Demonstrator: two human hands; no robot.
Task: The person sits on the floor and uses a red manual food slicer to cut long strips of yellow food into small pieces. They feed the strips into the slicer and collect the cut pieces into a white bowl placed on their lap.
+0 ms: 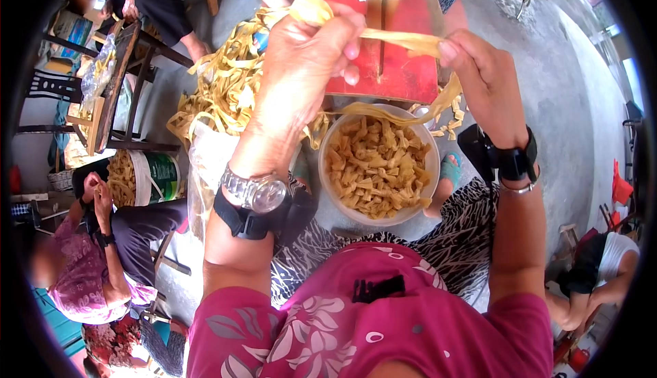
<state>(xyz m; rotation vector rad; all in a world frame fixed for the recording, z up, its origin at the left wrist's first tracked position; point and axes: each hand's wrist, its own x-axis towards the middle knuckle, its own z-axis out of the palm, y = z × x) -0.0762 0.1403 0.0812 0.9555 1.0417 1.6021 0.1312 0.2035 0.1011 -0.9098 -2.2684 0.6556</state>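
A flat yellow strip (398,39), pale and leathery, is stretched between my two hands above a red wooden board or bench (410,78). My left hand (308,54) grips one end, with a wider bunched part standing up by the thumb. Thumb and fingers of my right hand (475,67) pinch the other end. From near the right hand the strip's tail hangs down and curves left over the rim of a round plastic tub (436,165). Short knotted yellow pieces (380,167) fill that tub, which stands on the floor between my feet.
Long loose yellow strips (226,80) lie heaped at the left, above a clear plastic bag (205,173). A white and green bucket (156,178) of knotted pieces lies near a co-worker (90,275). More knotted pieces (454,121) are right of the tub. Other people sit around.
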